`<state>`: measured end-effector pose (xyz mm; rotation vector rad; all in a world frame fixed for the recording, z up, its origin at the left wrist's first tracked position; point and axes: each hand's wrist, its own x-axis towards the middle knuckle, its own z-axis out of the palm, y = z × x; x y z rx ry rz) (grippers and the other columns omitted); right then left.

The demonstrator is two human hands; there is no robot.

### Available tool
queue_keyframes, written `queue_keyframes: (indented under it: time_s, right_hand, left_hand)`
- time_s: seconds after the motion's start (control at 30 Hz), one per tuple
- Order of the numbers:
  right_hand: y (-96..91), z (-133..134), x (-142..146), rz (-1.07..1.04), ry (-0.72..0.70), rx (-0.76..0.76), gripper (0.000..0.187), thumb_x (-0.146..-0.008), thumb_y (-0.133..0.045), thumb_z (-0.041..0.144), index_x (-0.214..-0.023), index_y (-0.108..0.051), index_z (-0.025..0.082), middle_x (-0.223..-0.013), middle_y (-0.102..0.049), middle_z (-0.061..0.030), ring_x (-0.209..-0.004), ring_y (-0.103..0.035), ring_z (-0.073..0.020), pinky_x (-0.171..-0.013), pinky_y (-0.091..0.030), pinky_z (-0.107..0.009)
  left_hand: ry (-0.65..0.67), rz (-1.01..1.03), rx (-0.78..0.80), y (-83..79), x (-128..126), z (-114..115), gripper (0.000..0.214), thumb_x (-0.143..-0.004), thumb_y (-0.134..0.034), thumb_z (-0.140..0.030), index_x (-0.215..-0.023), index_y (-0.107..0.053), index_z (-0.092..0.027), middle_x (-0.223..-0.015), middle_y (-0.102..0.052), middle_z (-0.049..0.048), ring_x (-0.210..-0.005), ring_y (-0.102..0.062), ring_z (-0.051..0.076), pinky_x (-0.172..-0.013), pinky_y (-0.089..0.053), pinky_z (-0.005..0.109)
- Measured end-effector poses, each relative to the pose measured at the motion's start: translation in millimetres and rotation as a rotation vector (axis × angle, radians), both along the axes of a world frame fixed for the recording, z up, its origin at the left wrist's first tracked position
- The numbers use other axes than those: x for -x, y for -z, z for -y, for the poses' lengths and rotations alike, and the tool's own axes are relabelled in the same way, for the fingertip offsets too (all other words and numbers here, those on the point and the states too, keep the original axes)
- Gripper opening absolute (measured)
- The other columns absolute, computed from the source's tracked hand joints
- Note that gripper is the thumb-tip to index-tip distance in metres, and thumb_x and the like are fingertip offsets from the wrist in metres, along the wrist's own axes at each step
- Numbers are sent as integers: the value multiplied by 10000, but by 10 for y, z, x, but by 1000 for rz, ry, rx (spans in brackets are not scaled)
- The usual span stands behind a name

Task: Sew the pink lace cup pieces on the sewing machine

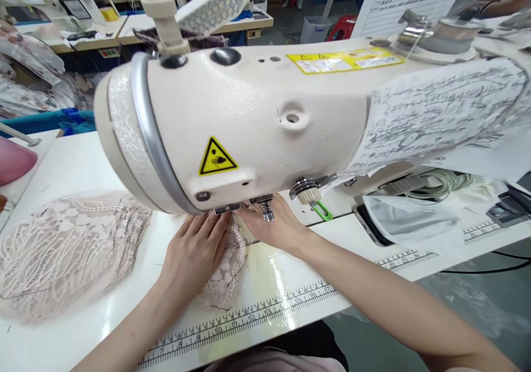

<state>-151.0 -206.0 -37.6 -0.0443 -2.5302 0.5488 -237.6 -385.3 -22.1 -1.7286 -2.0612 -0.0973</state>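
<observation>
A large cream sewing machine (pixel 257 118) fills the middle of the view. Under its head, my left hand (pixel 197 247) lies flat on a piece of pale pink lace (pixel 228 278), fingers stretched forward and their tips partly behind the head. My right hand (pixel 271 225) reaches in from the right, close beside the lace. The machine's head and thread parts cover its fingers, so their grip is hidden. To the left on the table rests a heap of pink lace pieces (pixel 78 250). The needle area cannot be seen.
A printed ruler (pixel 249 319) runs along the table's front edge. Right of my hand lie green thread snips (pixel 321 210), a phone (pixel 373 225) partly under pale cloth, and a coiled cable (pixel 443 184). A pink object (pixel 14 159) stands at the left edge.
</observation>
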Motion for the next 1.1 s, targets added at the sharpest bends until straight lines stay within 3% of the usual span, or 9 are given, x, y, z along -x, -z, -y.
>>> queue_keyframes:
  time_s: [0.2, 0.3, 0.4, 0.53, 0.63, 0.77, 0.93, 1.0, 1.1]
  right_hand:
    - [-77, -42, -70, -112, -61, -227, 258, -915, -471, 101, -891, -703, 211, -783, -717, -14, -707, -615, -174, -764, -496, -341]
    - [-126, -56, -127, -131, -164, -292, 292, -890, -432, 43, -922, -678, 197, -920, -723, -16, -748, -621, -160, -701, -464, -311]
    - [-171, -67, -162, -69, -326, -234, 314, -848, -394, 1, -884, -646, 187, -986, -699, -17, -779, -601, -146, -680, -443, -292]
    - [-245, -111, -190, 143, -530, -27, 285, -757, -407, -18, -770, -593, 197, -814, -643, 13, -796, -556, -144, -772, -426, -308]
    - [-300, -164, -216, 315, -598, 66, 247, -723, -452, -8, -741, -576, 204, -817, -623, 26, -838, -544, -150, -854, -400, -340]
    - [-341, -217, -235, 409, -621, 124, 178, -788, -553, 53, -727, -606, 212, -931, -637, 25, -841, -545, -145, -928, -382, -376]
    - [-339, -257, -228, 401, -642, 176, 157, -829, -648, 118, -708, -633, 217, -943, -663, 44, -882, -553, -148, -967, -392, -382]
    - [-348, -274, -227, 383, -639, 195, 152, -819, -649, 107, -718, -640, 221, -968, -670, 39, -884, -548, -151, -961, -407, -377]
    - [-392, -302, -226, 387, -634, 224, 162, -786, -658, 68, -719, -646, 215, -991, -673, 28, -866, -548, -148, -916, -437, -351]
  left_hand:
    - [-16, 13, -11, -29, -2, 4, 364, -960, -500, -261, -1259, -602, -80, -1234, -671, 129, -1075, -658, 277, -879, -563, 419]
    - [27, 37, -31, -171, -27, 60, 326, -933, -550, -229, -1220, -618, -92, -1211, -683, 120, -1100, -649, 272, -906, -552, 410]
    - [222, 88, -9, -338, -103, 202, 212, -894, -602, -178, -1094, -656, -130, -1108, -721, 73, -1026, -663, 217, -851, -549, 350]
    - [474, 46, 137, -379, -300, 506, 90, -890, -628, -242, -946, -673, -187, -979, -716, 28, -926, -650, 182, -758, -513, 325]
    - [425, -28, 202, -294, -440, 698, 139, -919, -557, -186, -991, -676, -184, -1050, -701, 49, -1002, -629, 208, -750, -492, 339]
    - [326, -23, 122, -279, -518, 767, 276, -923, -406, -47, -987, -654, -149, -1028, -716, 58, -957, -647, 197, -715, -502, 314]
    - [58, 288, 99, -447, -456, 663, 212, -976, -364, -115, -1061, -557, -140, -989, -708, 66, -694, -652, 129, -507, -449, 239]
    - [58, 344, 107, -475, -385, 571, 155, -992, -402, -220, -1028, -539, -156, -868, -691, 41, -599, -612, 137, -483, -427, 264]
    - [134, 325, 165, -424, -251, 377, 179, -969, -458, -302, -1014, -551, -157, -802, -662, 46, -689, -627, 192, -578, -466, 307]
